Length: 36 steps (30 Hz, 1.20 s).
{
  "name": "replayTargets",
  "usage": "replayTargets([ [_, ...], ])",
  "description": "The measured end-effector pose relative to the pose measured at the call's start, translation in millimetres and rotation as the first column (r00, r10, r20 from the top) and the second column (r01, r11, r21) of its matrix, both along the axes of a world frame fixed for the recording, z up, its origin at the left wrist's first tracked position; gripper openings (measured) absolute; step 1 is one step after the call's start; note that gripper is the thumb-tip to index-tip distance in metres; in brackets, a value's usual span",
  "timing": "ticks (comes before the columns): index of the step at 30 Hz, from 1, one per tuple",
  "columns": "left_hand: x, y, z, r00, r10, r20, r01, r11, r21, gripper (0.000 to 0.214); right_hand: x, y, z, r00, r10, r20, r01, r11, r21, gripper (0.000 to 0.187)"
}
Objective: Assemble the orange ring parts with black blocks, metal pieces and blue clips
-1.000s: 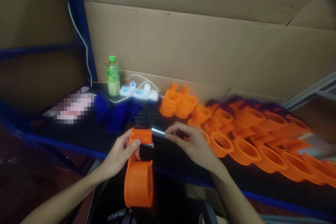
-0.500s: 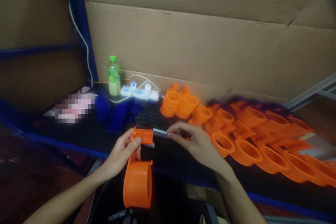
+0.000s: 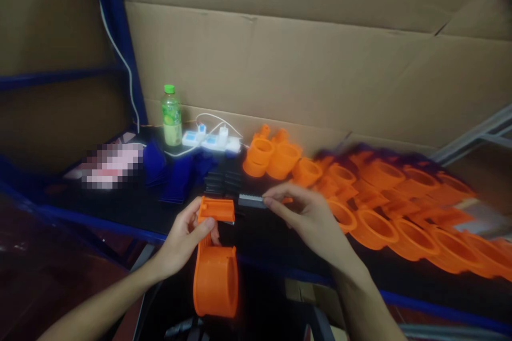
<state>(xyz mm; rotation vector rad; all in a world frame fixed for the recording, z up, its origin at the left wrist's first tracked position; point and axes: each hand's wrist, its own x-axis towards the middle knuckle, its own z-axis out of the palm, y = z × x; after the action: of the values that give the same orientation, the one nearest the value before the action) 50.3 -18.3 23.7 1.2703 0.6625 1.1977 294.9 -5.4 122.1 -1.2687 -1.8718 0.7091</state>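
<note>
My left hand [image 3: 182, 240] grips the orange dispenser [image 3: 216, 261] by its top, thumb pressed on, drum hanging past the shelf edge [image 3: 120, 226]. At three o'clock of it, my right hand [image 3: 310, 218] pinches the grey toothed strip [image 3: 251, 201], just apart from the dispenser; orange rings [image 3: 372, 229] crowd beyond.

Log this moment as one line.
left hand: grips orange dispenser | right hand: pinches toothed metal strip beside dispenser head | shelf: orange parts, bottle

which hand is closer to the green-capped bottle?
Left. The left hand holds the orange dispenser below and slightly right of the bottle; the right hand pinches the serrated strip farther right.
</note>
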Motion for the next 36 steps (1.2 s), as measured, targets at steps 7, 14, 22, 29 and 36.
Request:
replayTargets([
  [7,0.2,-1.1,2.2,1.0,-0.013,0.014,0.013,1.0,-0.012,0.025,-9.8,-1.3,-0.9,0.995,0.047,-0.087,-0.058,0.99,-0.125,0.024],
  [14,-1.8,2.1,-2.1,0.998,-0.011,0.056,0.012,1.0,-0.021,0.026,-8.0,-3.4,2.5,0.985,-0.01,-0.172,-0.004,0.997,-0.081,0.026],
  [22,-1.7,0.3,-3.5,0.999,-0.015,0.043,0.014,1.0,0.011,0.03,-13.9,-3.2,-3.5,0.981,0.007,-0.191,-0.028,0.994,-0.107,0.026],
  [29,-0.1,1.5,-1.2,1.0,-0.011,0.008,0.011,1.0,0.009,0.033,-13.6,-6.2,-4.5,0.983,-0.004,-0.185,-0.01,0.997,-0.074,0.026],
  [36,-0.1,-0.5,-0.5,0.999,-0.038,0.019,0.038,0.999,0.019,0.033,-10.6,-3.9,-3.8,0.992,0.027,-0.126,-0.033,0.998,-0.049,0.022],
])
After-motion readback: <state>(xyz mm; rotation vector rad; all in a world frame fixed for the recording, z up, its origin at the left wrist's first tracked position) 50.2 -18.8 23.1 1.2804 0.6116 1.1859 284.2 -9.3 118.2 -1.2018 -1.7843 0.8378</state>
